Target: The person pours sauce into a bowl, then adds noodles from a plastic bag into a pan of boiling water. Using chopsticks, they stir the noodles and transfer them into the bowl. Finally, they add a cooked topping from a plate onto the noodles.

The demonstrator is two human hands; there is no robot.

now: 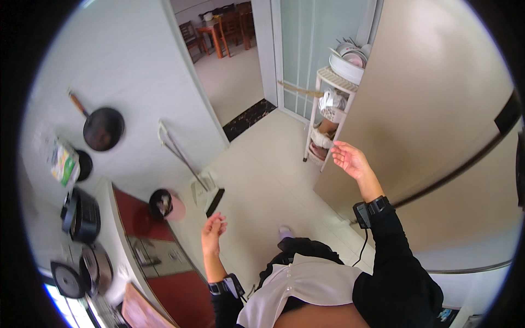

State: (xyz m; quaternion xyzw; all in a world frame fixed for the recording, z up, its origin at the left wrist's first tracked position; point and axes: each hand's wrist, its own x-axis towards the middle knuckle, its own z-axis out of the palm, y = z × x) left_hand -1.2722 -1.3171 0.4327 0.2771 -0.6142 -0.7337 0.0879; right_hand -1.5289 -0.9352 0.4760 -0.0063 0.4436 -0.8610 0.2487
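Observation:
My left hand (213, 233) is raised over the tiled floor, its fingers loosely curled and apart, holding nothing. The nearest things beyond it are a broom and dustpan (207, 190) against the wall and a pink trash bin (176, 207). My right hand (350, 159) is held out with bent, parted fingers and nothing in it. It appears in front of the beige refrigerator (422, 102), close in view to a white plastic shelf rack (337, 78). Both wrists wear black strapped devices with cables.
A doorway with a dark marble threshold (250, 119) opens onto a room with a wooden table (211, 30) and chairs. Left, a frying pan (103, 129) hangs on the wall above a counter with a rice cooker (96, 268). Bowls (348, 67) top the rack.

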